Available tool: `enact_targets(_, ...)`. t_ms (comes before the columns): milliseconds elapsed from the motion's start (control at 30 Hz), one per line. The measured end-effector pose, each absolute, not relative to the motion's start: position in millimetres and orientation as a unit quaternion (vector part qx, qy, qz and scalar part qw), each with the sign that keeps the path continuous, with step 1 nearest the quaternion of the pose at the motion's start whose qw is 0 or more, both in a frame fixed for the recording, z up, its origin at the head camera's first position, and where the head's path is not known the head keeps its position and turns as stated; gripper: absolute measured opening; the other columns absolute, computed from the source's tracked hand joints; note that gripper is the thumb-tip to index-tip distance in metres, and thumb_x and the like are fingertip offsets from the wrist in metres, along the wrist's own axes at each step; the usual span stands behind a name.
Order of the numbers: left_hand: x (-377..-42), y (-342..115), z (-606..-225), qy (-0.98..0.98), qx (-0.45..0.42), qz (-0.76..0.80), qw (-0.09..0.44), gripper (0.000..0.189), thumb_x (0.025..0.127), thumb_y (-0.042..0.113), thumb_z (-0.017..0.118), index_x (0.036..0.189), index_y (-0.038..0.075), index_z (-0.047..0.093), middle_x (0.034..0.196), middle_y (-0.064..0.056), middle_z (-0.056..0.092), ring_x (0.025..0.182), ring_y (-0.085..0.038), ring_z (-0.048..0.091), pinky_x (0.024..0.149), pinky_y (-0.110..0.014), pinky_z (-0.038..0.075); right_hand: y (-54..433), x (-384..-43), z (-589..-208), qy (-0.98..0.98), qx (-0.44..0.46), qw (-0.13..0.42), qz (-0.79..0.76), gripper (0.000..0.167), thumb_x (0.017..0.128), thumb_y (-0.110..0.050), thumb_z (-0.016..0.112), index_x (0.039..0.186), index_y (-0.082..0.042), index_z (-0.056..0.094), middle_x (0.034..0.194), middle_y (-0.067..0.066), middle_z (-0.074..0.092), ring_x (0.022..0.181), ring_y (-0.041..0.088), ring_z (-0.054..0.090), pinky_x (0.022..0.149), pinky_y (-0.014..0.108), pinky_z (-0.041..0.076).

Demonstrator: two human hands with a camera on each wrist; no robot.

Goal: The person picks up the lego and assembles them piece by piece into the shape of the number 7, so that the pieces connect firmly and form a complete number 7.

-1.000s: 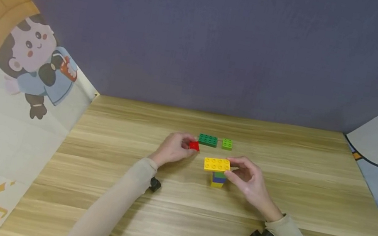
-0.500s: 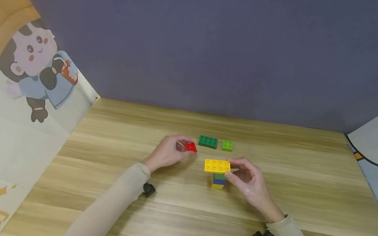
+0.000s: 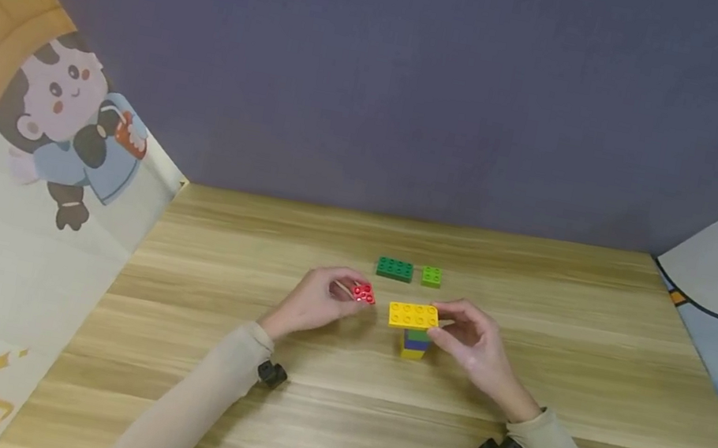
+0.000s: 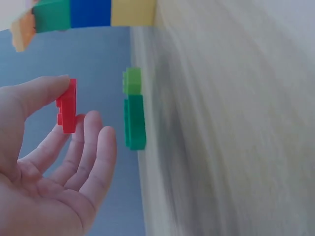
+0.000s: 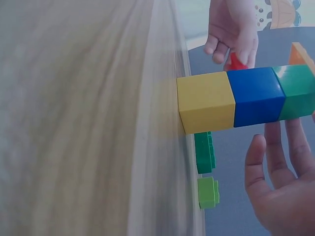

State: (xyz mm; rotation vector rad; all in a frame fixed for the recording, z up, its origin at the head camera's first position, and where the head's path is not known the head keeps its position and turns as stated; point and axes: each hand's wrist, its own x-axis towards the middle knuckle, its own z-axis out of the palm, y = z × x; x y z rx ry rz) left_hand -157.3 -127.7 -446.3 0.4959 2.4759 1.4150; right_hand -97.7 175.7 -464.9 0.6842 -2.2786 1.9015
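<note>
Between thumb and fingers, my left hand [image 3: 315, 300] pinches a small flat red building brick [image 4: 69, 109], raised above the table with its studs facing up. My right hand [image 3: 474, 350] grips the right end of a flat yellow eight-stud brick [image 3: 413, 315]. That brick tops an upright tower and juts out to its left in the head view. Below it come a green block [image 5: 298, 91], a blue block [image 5: 256, 97] and, at the bottom on the table, a yellow block [image 5: 206, 103]. The red brick is just left of the tower, apart from it.
Behind the tower, a dark green eight-stud brick [image 3: 394, 269] and a light green four-stud brick [image 3: 431, 277] lie side by side on the wooden table [image 3: 220, 232]. A dark blue-grey panel [image 3: 425, 92] stands along the table's far edge, with printed sheets at both sides.
My left hand has lifted the red brick off the spot beside the dark green brick and drawn it nearer, tilting its studs into view. The right hand stays at the tower.
</note>
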Motion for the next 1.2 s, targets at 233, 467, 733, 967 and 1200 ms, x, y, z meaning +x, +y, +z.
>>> enact_targets(233, -150.4, -127.5, -441.7, 0.808, 0.170, 0.543, 0.152, 0.042, 0.092, 0.020, 0.084, 0.132, 0.012, 0.073, 0.112, -0.009, 0.075, 0.091, -0.017, 0.072, 0.078, -0.033, 0.063, 176.4, -98.3, -464.5, -0.749, 0.223, 0.047, 0.622, 0.033, 0.093, 0.012, 0.071, 0.125, 0.009, 0.065, 0.121, -0.015, 0.073, 0.106, 0.006, 0.069, 0.089, 0.020, 0.060)
enact_targets(467, -145.5, -125.1, -437.3, 0.780, 0.169, 0.573, 0.187, 0.043, 0.095, 0.021, 0.081, 0.135, 0.009, 0.070, 0.116, -0.013, 0.073, 0.094, -0.021, 0.074, 0.080, -0.045, 0.064, 175.5, -98.8, -464.2, -0.751, 0.224, 0.044, 0.620, 0.032, 0.094, 0.012, 0.071, 0.125, 0.008, 0.065, 0.120, -0.014, 0.073, 0.106, 0.006, 0.069, 0.090, 0.021, 0.060)
enact_targets(733, -140.8, -125.1, -433.0, 0.721, 0.152, 0.628, 0.251, 0.047, 0.099, 0.008, 0.074, 0.143, 0.000, 0.060, 0.127, -0.029, 0.073, 0.105, -0.048, 0.075, 0.089, -0.054, 0.065, 175.0, -99.2, -463.6, -0.745, 0.225, 0.043, 0.626, 0.032, 0.093, 0.013, 0.071, 0.125, 0.009, 0.065, 0.120, -0.014, 0.073, 0.106, 0.007, 0.070, 0.089, 0.021, 0.060)
enact_targets(967, -137.2, -124.8, -434.7, 0.715, 0.171, 0.632, 0.243, 0.049, 0.099, 0.005, 0.072, 0.145, 0.000, 0.057, 0.127, -0.036, 0.070, 0.093, -0.039, 0.078, 0.081, -0.048, 0.067, 174.4, -100.1, -466.2, -0.735, 0.236, 0.049, 0.634, 0.033, 0.092, 0.015, 0.070, 0.124, 0.011, 0.064, 0.121, -0.013, 0.074, 0.105, 0.006, 0.069, 0.089, 0.021, 0.060)
enact_targets(1200, -130.6, -120.9, -430.4, 0.702, 0.185, 0.653, 0.217, 0.047, 0.099, 0.002, 0.071, 0.144, -0.001, 0.057, 0.125, -0.035, 0.072, 0.089, -0.047, 0.077, 0.079, -0.049, 0.066, 174.8, -101.2, -468.5, -0.723, 0.247, 0.053, 0.643, 0.033, 0.092, 0.018, 0.069, 0.124, 0.012, 0.064, 0.122, -0.012, 0.074, 0.106, 0.007, 0.070, 0.090, 0.021, 0.060)
